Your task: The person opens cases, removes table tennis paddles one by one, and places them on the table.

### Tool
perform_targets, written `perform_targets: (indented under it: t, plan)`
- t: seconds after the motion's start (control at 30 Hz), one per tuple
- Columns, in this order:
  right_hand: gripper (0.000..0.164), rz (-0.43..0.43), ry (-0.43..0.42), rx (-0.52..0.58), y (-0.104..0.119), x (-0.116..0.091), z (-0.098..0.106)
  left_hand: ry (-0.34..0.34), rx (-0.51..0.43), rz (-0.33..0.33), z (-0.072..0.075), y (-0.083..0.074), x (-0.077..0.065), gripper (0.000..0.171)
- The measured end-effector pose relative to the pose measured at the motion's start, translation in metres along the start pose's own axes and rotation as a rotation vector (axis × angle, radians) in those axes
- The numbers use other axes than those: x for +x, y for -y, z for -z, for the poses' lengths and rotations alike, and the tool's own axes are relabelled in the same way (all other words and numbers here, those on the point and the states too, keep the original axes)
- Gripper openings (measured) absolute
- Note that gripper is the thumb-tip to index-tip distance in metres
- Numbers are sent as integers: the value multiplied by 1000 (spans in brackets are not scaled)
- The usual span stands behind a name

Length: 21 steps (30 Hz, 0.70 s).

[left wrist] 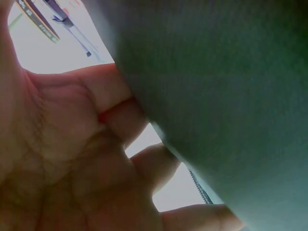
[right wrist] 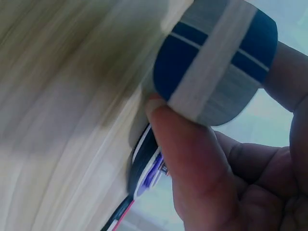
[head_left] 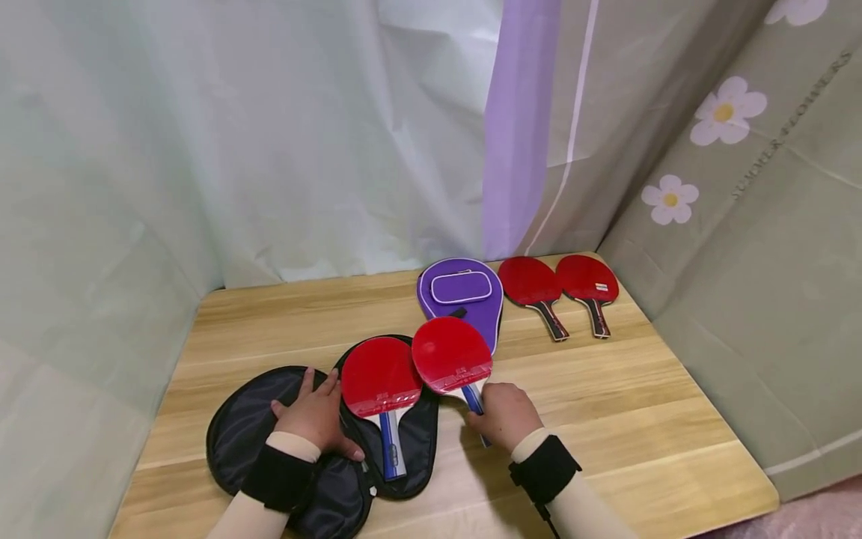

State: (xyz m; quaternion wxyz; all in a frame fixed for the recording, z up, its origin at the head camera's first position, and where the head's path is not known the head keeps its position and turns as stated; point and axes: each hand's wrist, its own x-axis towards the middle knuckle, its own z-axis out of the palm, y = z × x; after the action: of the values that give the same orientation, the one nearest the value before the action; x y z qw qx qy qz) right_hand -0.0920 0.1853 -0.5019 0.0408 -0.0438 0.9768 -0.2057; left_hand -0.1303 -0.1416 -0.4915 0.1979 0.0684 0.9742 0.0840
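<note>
My right hand (head_left: 509, 414) grips the blue-and-white handle of a red table tennis paddle (head_left: 451, 354), its blade overlapping the purple case in the head view. The handle's butt (right wrist: 216, 62) shows up close in the right wrist view, pinched by thumb and fingers. A second, matching red paddle (head_left: 381, 376) lies in one half of an unzipped black paddle case (head_left: 420, 449). Spread over the case's other half (head_left: 236, 427), my left hand (head_left: 313, 415) touches it with extended fingers. Dark fabric (left wrist: 216, 96) hides those fingertips in the left wrist view.
Behind the held paddle lies a purple paddle case (head_left: 461, 288) with a white-edged pocket. Two red paddles with dark handles, one left (head_left: 530, 281) and one right (head_left: 586, 278), lie at the back right corner of the wooden table (head_left: 640, 434). Curtains (head_left: 350, 150) surround the table's back and sides.
</note>
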Motion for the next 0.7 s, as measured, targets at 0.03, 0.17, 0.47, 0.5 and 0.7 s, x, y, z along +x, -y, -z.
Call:
perform_targets:
  t: [0.03,0.17,0.47,0.5,0.7]
  plan:
    - [35,-27,5,15,1,-2,6,0,0,1,0,0,0,141]
    - [35,-97,-2,16,-9,-7,17,-2,1,1,0,0,0,141]
    - [30,-251,2,65,-45,-11,35,2,7,-4,-2,1,2,145]
    - [30,-268,2,73,-49,-11,37,3,8,-4,-2,1,2,145]
    - [31,-337,-18,74,-77,-18,50,18,3,-5,-1,0,2,145]
